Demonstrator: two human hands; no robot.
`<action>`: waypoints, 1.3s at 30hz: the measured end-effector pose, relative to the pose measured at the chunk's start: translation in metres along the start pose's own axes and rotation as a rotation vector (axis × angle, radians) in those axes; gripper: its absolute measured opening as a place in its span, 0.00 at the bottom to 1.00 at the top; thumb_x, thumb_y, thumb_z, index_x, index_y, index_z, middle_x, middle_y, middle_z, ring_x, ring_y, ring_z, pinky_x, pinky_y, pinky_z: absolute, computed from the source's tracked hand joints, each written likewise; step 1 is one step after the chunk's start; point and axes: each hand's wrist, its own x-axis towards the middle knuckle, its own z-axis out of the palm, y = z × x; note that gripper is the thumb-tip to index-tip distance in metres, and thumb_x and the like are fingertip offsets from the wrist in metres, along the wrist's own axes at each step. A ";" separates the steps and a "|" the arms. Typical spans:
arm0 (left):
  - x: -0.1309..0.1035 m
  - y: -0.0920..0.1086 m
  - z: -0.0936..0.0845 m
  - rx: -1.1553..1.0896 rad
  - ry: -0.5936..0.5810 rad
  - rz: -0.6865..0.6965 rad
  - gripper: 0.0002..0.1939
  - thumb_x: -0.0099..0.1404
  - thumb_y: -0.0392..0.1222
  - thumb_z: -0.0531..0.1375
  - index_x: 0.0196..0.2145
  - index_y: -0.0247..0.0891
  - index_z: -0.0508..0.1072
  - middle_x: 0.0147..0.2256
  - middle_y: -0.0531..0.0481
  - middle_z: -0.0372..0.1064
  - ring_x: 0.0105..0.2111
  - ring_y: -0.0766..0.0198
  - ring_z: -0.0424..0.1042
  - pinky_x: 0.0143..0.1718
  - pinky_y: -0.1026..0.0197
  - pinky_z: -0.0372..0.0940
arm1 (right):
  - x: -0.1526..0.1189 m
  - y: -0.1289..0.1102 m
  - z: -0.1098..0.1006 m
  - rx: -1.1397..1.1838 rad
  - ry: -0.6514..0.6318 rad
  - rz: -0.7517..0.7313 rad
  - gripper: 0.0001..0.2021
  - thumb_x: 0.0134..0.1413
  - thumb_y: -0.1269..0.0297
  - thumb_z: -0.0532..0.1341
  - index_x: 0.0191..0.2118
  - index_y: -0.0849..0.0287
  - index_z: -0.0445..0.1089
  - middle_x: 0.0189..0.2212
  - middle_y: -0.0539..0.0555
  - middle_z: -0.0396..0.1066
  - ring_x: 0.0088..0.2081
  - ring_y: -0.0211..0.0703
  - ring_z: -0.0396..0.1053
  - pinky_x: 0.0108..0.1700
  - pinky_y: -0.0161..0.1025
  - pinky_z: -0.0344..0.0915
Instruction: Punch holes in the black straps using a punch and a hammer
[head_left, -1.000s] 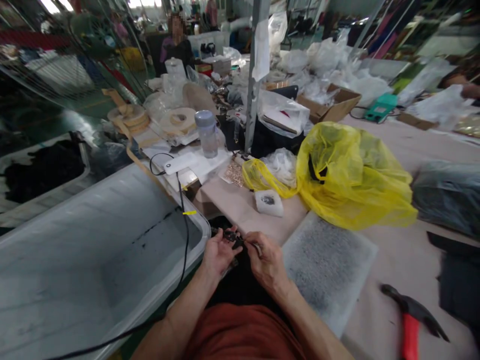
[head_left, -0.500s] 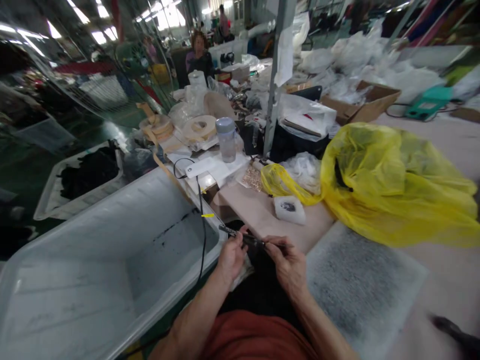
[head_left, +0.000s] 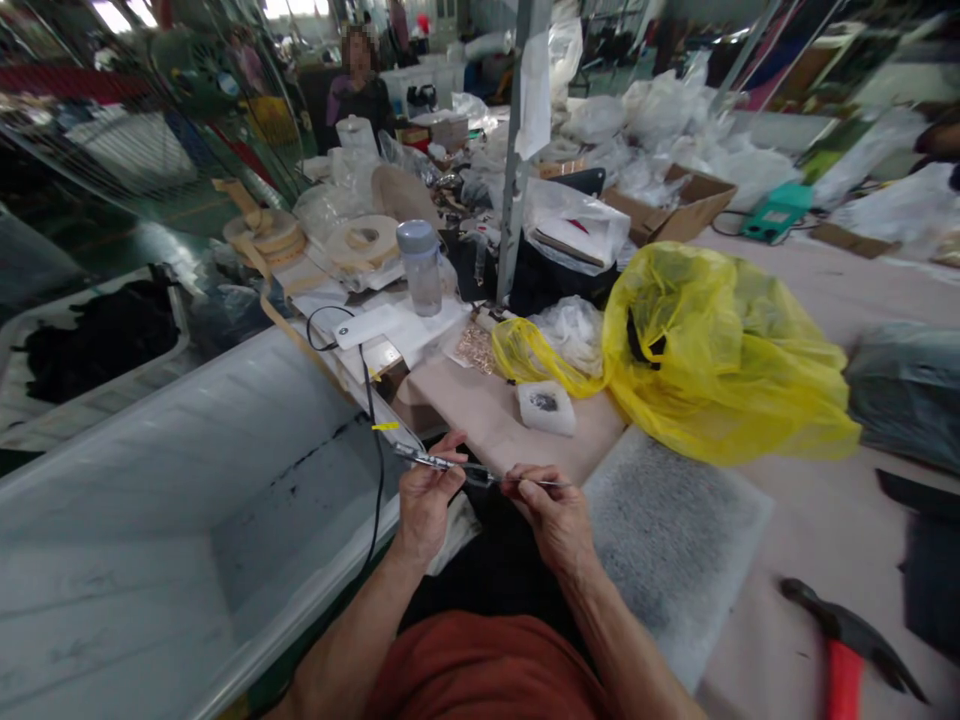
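Observation:
My left hand (head_left: 426,498) is closed around a slim dark strip-like piece with shiny light patches (head_left: 420,457), its far end pointing to the upper left. My right hand (head_left: 556,515) pinches the near end of that piece, and a thin metallic rod (head_left: 556,484) sticks out past its fingers on the right. Where the piece meets the right fingertips is partly hidden, so its exact kind cannot be told. Both hands are held over my lap, in front of the table edge. Just beyond them on the table sits a small white block with a dark hollow (head_left: 546,407).
A large white bin (head_left: 225,440) stands at left, a black cable (head_left: 380,480) hanging over its edge. A grey speckled pad (head_left: 675,520), a yellow plastic bag (head_left: 720,350) and a red-handled hammer (head_left: 844,640) lie on the right. A bottle (head_left: 421,270) stands near a metal post (head_left: 516,180).
The view has swung to the right, bringing the hammer and dark pieces on the right into clearer view. Both hands still hold the slim dark piece, which now shows more shine.

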 end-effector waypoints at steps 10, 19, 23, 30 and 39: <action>-0.007 -0.005 0.007 -0.122 0.113 -0.096 0.10 0.55 0.44 0.70 0.33 0.37 0.79 0.46 0.45 0.74 0.49 0.56 0.71 0.53 0.55 0.64 | -0.004 0.012 0.013 0.149 0.159 -0.017 0.10 0.38 0.65 0.73 0.25 0.57 0.72 0.33 0.50 0.75 0.33 0.41 0.72 0.43 0.45 0.68; -0.004 -0.013 -0.001 -0.519 0.295 -0.559 0.04 0.62 0.37 0.64 0.35 0.34 0.75 0.38 0.44 0.76 0.42 0.56 0.77 0.45 0.54 0.72 | -0.001 0.009 0.014 -0.054 0.138 -0.051 0.10 0.45 0.61 0.70 0.28 0.58 0.70 0.31 0.50 0.73 0.33 0.40 0.70 0.43 0.42 0.66; 0.003 -0.028 -0.012 -0.539 0.404 -0.732 0.07 0.67 0.28 0.55 0.35 0.31 0.73 0.38 0.42 0.76 0.41 0.58 0.78 0.42 0.55 0.74 | 0.001 0.001 0.010 -0.128 0.189 -0.083 0.14 0.50 0.53 0.67 0.32 0.57 0.66 0.28 0.49 0.73 0.28 0.40 0.70 0.37 0.39 0.68; 0.017 -0.044 -0.008 -0.428 0.223 -0.812 0.08 0.60 0.26 0.60 0.34 0.37 0.72 0.38 0.48 0.77 0.42 0.58 0.78 0.41 0.56 0.74 | 0.035 -0.021 -0.038 -0.558 0.296 -0.082 0.11 0.54 0.55 0.60 0.30 0.57 0.63 0.21 0.49 0.70 0.18 0.38 0.66 0.22 0.35 0.61; 0.042 -0.040 0.036 0.302 -0.263 -0.400 0.14 0.54 0.38 0.66 0.39 0.36 0.73 0.31 0.50 0.75 0.31 0.60 0.75 0.34 0.59 0.70 | 0.051 -0.063 -0.043 -0.974 0.237 -0.317 0.10 0.52 0.59 0.63 0.39 0.57 0.74 0.32 0.54 0.74 0.29 0.42 0.68 0.32 0.38 0.62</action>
